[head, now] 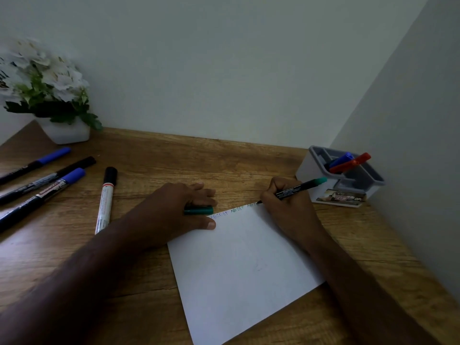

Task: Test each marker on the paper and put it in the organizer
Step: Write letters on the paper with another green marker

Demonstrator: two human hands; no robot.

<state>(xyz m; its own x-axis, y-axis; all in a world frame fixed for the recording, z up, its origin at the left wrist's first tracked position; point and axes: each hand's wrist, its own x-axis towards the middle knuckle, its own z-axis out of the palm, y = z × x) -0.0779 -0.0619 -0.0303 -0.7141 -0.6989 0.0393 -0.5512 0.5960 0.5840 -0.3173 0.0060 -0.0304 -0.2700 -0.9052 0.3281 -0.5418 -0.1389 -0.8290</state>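
My right hand (290,207) grips a green marker (302,186) with its tip on the top edge of the white paper (244,270), beside rows of written letters. My left hand (174,210) lies flat on the paper's left corner, holding the green cap (199,210) between its fingers. The grey and white organizer (346,175) stands at the right by the wall, with a blue marker (342,159) and a red marker (351,163) inside. On the left lie a white marker with a black cap (105,199), two blue-capped markers (42,195) (34,164) and a black one (47,179).
A white pot of white flowers (49,95) stands at the back left on the wooden desk (174,158). Walls close the desk at the back and on the right. A small printed card (342,196) leans at the organizer's foot.
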